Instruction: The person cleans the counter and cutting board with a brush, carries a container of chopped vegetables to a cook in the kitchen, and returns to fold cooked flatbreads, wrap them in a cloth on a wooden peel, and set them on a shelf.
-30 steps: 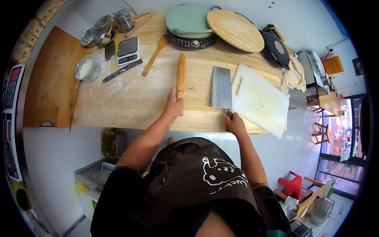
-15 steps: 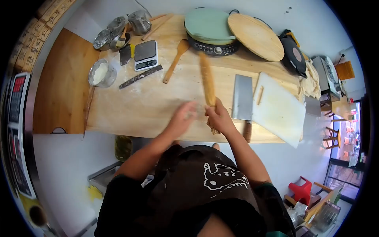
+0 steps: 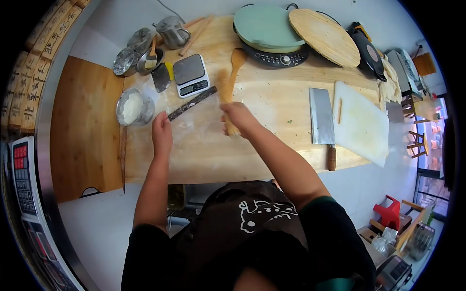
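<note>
My right hand (image 3: 238, 118) is wrapped round a straw-coloured hand brush (image 3: 224, 89), held over the middle of the wooden board (image 3: 272, 150). Motion blurs the brush's far end; its near end shows below my fingers. At the left, the fingertips of my left hand (image 3: 162, 133) close on the near end of a dark, flour-dusted flat strip (image 3: 191, 104). A wooden spatula (image 3: 236, 68) lies just beyond the brush. Close to my left hand stands a metal bowl of white flour (image 3: 132, 107).
A white kitchen scale (image 3: 191, 75) and a dark scraper (image 3: 161, 78) sit at the back left, near metal bowls and a steel pitcher (image 3: 172, 32). To the right lie a cleaver (image 3: 321, 116) and a white cutting board (image 3: 363, 123). Behind is a green electric griddle (image 3: 268, 26).
My right hand has carried the brush leftward from near the cleaver toward the spatula. My left hand has reached left and taken the strip's near end. The view has shifted.
</note>
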Available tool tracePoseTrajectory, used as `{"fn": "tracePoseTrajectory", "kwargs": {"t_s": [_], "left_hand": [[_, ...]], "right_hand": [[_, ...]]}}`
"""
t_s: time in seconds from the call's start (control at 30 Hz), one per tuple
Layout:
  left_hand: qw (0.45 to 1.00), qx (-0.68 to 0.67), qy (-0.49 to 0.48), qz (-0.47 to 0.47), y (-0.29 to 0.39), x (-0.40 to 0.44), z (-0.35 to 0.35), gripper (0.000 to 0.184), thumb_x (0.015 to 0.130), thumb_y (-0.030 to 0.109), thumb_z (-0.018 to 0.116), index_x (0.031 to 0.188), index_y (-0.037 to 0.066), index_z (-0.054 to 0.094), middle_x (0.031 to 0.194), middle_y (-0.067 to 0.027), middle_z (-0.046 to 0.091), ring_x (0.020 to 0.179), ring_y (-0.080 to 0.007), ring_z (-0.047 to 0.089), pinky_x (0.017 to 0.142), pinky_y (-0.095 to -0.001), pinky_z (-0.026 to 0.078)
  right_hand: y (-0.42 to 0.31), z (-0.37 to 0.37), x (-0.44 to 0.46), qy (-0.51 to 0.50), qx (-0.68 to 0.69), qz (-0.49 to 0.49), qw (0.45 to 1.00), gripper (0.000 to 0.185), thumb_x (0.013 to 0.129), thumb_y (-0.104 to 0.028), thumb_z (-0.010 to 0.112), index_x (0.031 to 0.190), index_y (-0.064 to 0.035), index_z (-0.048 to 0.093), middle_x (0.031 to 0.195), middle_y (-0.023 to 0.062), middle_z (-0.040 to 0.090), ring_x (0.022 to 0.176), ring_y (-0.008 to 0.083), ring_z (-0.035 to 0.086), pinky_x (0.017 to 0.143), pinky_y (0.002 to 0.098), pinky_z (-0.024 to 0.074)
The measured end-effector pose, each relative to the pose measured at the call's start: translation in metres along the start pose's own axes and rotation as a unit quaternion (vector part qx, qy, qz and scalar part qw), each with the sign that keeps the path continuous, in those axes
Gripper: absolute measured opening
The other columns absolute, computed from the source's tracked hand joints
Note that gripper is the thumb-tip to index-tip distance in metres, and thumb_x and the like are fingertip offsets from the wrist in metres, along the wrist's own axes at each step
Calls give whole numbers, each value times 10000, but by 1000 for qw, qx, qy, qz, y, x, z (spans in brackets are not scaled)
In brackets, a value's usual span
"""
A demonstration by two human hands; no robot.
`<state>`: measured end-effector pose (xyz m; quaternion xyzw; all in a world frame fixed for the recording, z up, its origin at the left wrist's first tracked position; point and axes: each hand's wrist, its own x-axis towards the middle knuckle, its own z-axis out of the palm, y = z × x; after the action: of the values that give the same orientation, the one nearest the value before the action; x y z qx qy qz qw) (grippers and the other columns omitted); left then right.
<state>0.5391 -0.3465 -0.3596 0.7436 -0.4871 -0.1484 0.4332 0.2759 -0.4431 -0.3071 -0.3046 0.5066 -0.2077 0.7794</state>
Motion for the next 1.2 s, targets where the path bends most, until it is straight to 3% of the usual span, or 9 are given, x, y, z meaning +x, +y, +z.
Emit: {"fn": "tracePoseTrajectory", "kwargs": {"t_s": [0.17, 0.3, 0.4, 0.5, 0.67, 0.83, 0.9, 1.1, 1.2], "left_hand": [[976, 139, -23, 164, 37, 41, 44, 327, 844, 54, 601, 1166, 4, 569, 1116, -167, 599, 1051, -355, 569, 916, -435, 461], [938, 221, -167, 208, 83, 43, 122, 336, 804, 198, 662, 1084, 24, 599, 1041, -160, 592, 1018, -355, 554, 865, -422, 460], [894, 351, -209, 186, 103, 41, 171, 392, 790, 292, 670, 1070, 24, 608, 1025, -167, 611, 981, -345, 590, 815, -416, 488], [908, 339, -240, 61, 102, 55, 193, 427, 792, 343, 665, 1056, 13, 608, 947, -186, 636, 873, -332, 638, 749, -433, 513], [967, 37, -240, -73, 86, 77, 153, 314, 860, 269, 607, 995, -8, 549, 750, -141, 611, 610, -243, 629, 545, -354, 499], [963, -167, -192, -91, 88, 65, 69, 201, 927, 144, 525, 1093, 50, 461, 707, -45, 544, 489, -115, 486, 437, -283, 393], [978, -144, -138, -68, 87, 64, 52, 262, 941, 191, 546, 1158, 64, 472, 712, -33, 545, 486, -94, 468, 434, -259, 384], [993, 40, -109, -17, 54, 79, 43, 395, 958, 214, 542, 1319, 97, 432, 888, -148, 632, 750, -294, 641, 651, -368, 495], [984, 98, -61, 137, 32, 71, 53, 464, 952, 221, 551, 1377, 110, 400, 1040, -178, 610, 943, -379, 615, 760, -425, 495]], "right_hand": [[30, -54, -72, 34, -12, -78, 996, 258, 978, -301, 489, 1048, -58, 435, 773, 80, 541, 455, 178, 526, 419, 335, 467], [54, -80, -102, 107, -48, -102, 988, 255, 985, -300, 474, 1059, -57, 443, 797, 80, 561, 463, 165, 539, 424, 311, 466], [59, -86, -109, 131, -59, -106, 984, 256, 988, -297, 461, 1076, -56, 460, 813, 75, 572, 487, 161, 554, 434, 304, 471], [60, -87, -105, 162, -83, -120, 976, 268, 988, -302, 456, 1089, -54, 477, 822, 66, 574, 516, 152, 560, 449, 299, 478], [50, -65, -70, 141, -171, -112, 969, 307, 979, -327, 474, 1093, -42, 490, 785, 62, 572, 545, 152, 562, 494, 315, 492], [40, -13, 2, 87, -333, -176, 922, 367, 951, -319, 477, 1036, 38, 477, 778, 225, 646, 689, 358, 654, 639, 444, 525], [37, 6, 36, 104, -412, -186, 886, 394, 955, -331, 470, 1008, 60, 469, 808, 271, 643, 751, 410, 651, 684, 471, 517], [46, -33, 38, 222, -363, -156, 891, 399, 950, -318, 465, 987, 79, 453, 780, 296, 632, 776, 441, 645, 674, 489, 521], [62, -51, -11, 294, -339, -147, 881, 375, 972, -326, 477, 978, 46, 428, 745, 284, 623, 719, 448, 629, 623, 505, 502]]}}
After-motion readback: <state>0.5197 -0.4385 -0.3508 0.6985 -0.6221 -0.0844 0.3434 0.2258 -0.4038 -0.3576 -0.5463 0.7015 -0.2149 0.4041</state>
